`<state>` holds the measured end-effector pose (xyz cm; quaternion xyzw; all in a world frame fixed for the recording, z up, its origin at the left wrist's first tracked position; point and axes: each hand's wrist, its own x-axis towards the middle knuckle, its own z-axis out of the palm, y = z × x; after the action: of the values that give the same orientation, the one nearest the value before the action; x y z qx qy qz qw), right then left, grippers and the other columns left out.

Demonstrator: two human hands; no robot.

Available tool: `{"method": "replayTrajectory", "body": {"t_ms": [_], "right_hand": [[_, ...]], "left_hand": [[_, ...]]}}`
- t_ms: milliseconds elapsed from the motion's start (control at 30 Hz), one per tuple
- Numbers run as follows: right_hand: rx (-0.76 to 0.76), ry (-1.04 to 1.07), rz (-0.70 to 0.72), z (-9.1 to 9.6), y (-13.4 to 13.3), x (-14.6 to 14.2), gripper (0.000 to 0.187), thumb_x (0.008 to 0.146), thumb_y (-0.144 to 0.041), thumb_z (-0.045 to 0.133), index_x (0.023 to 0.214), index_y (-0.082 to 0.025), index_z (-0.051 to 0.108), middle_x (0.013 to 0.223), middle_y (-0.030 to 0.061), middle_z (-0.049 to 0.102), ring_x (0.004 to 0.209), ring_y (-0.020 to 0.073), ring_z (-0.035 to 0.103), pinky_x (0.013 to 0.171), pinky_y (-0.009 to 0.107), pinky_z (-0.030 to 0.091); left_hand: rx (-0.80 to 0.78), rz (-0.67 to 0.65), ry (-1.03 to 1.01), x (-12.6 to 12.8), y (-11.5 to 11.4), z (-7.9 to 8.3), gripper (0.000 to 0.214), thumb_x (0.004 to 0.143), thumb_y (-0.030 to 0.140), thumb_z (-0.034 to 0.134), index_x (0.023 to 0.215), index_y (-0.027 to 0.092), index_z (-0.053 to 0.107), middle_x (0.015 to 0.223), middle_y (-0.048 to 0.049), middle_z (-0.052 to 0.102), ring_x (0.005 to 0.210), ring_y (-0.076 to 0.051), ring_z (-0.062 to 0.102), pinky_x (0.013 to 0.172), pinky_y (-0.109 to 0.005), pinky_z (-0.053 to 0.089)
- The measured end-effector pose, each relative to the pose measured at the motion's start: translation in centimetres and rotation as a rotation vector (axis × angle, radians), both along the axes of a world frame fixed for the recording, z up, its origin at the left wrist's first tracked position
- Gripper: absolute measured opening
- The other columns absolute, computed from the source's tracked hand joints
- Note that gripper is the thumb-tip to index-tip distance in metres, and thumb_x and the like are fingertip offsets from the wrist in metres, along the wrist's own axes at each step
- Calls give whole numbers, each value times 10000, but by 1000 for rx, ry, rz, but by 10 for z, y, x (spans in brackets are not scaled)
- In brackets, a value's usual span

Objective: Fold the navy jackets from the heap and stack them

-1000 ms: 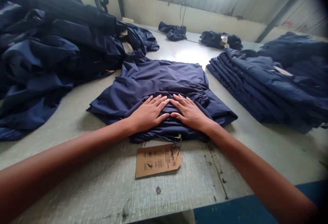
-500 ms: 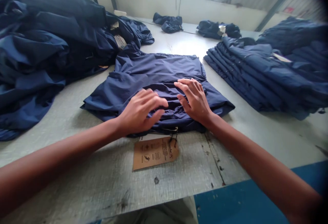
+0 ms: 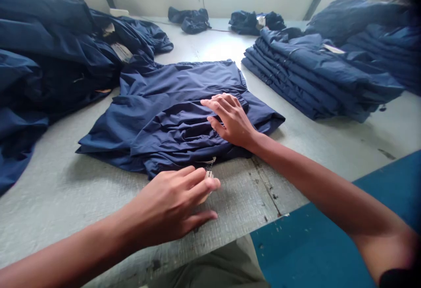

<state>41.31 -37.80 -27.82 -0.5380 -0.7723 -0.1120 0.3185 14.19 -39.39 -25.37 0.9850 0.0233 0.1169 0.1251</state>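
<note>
A folded navy blue garment (image 3: 184,103) of thin, smooth cloth lies on the table, with gathered creases along its near part. My right hand (image 3: 230,119) is on the right side of these creases, fingers spread, holding nothing. My left hand (image 3: 177,200) is over the table just in front of the garment's near edge, thumb apart from the fingers. It covers most of the tag (image 3: 209,174), of which only a small part shows by the fingertips. A dark string joins the tag to the garment.
A large heap of loose navy garments (image 3: 49,59) is on the left. At the right stands a stack of folded ones (image 3: 305,68), with more behind it. Two bunched garments (image 3: 192,19) (image 3: 256,22) lie at the back. The table (image 3: 108,204) has a worn near edge above a blue surface (image 3: 305,244).
My left hand has moved from above the garment toward me, over the brown tag, and now hides most of it. My right hand stays on the garment. The view has shifted to the right.
</note>
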Motion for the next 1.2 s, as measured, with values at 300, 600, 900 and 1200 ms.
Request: {"method": "replayTrajectory", "body": {"t_ms": [300, 600, 900, 1200], "right_hand": [[37, -31, 6, -1, 0, 1, 543, 993, -210, 526, 1522, -323, 478, 1345, 83, 634, 1347, 328, 500, 1149, 584, 388], [-8, 0, -5, 1, -1, 0, 514, 997, -230, 524, 1505, -308, 508, 1296, 85, 663, 1322, 326, 511, 1135, 566, 398], [-24, 1, 11, -1, -1, 1, 506, 995, -226, 530, 1496, -299, 530, 1287, 85, 669, 1290, 322, 533, 1115, 552, 420], [-36, 13, 28, -1, -1, 1, 505, 1003, -232, 525, 1505, -280, 513, 1217, 78, 701, 1237, 313, 561, 1089, 529, 449]], "left_hand": [[-531, 301, -121, -5, 1, 32, 230, 996, 196, 543, 1217, 252, 511, 901, 30, 645, 649, -97, 557, 617, -222, 468], [-558, 158, 237, 4, 14, 14, 204, 1014, 362, 636, 1184, 248, 626, 706, 66, 595, 589, -98, 536, 553, -213, 357], [-91, -28, -117, 0, 9, -11, 214, 1069, 381, 559, 1105, 216, 691, 700, 22, 646, 575, -122, 558, 549, -259, 364], [-12, -89, -189, 2, 4, -22, 271, 1055, 285, 563, 816, 197, 656, 728, -2, 586, 621, -136, 506, 568, -294, 381]]}}
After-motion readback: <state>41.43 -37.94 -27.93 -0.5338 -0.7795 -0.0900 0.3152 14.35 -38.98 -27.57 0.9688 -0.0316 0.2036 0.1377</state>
